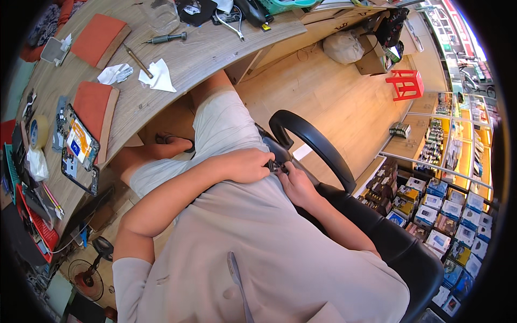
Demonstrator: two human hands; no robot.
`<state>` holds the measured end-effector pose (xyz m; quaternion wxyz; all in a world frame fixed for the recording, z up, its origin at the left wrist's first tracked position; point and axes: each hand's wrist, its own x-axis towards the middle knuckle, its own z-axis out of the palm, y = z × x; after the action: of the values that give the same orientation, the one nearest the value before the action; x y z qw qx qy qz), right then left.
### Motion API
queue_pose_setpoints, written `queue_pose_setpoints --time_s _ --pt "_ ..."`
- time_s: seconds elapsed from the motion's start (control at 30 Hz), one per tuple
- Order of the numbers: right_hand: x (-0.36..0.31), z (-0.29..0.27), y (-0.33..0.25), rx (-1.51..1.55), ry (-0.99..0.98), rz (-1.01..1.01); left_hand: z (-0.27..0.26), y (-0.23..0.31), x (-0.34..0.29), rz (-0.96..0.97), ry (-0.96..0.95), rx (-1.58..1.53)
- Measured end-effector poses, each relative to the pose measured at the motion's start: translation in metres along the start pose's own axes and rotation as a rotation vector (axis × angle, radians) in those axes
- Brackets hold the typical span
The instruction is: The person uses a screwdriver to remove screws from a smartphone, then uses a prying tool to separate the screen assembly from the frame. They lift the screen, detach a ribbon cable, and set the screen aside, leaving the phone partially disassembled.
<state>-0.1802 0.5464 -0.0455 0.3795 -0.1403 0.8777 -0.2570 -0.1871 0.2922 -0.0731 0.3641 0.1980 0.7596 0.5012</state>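
Over my lap, beside the black chair armrest (318, 148), my two hands meet at a small black object (273, 166). My left hand (249, 164) is closed with its fingertips on one side of it. From the other side, the thumb and fingers of my right hand (297, 184) pinch it. The fingers cover most of the object, and its kind cannot be made out. On the desk to the left, away from both hands, an opened phone (81, 141) with a lit screen leans by a reddish-brown pad (92, 110).
On the wooden desk (204, 59) lie a screwdriver (164, 39), a brown-handled tool (138, 62), crumpled tissues (159, 78), pliers (232, 24) and a tape roll (39, 132). A red stool (405, 85) and stacked boxes (439, 239) stand right. Another person's sleeve (64, 16) shows far left.
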Motion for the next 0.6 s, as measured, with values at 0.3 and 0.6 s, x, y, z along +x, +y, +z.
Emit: queue_pose_setpoints --time_s 0.3,0.6 --pt "-0.004 -0.005 -0.014 -0.194 -0.079 0.048 -0.003 -0.003 0.002 0.008 -0.049 -0.217" --pt "-0.007 0.012 -0.009 -0.289 0.067 0.017 0.007 0.002 0.000 -0.006 0.044 -0.117"
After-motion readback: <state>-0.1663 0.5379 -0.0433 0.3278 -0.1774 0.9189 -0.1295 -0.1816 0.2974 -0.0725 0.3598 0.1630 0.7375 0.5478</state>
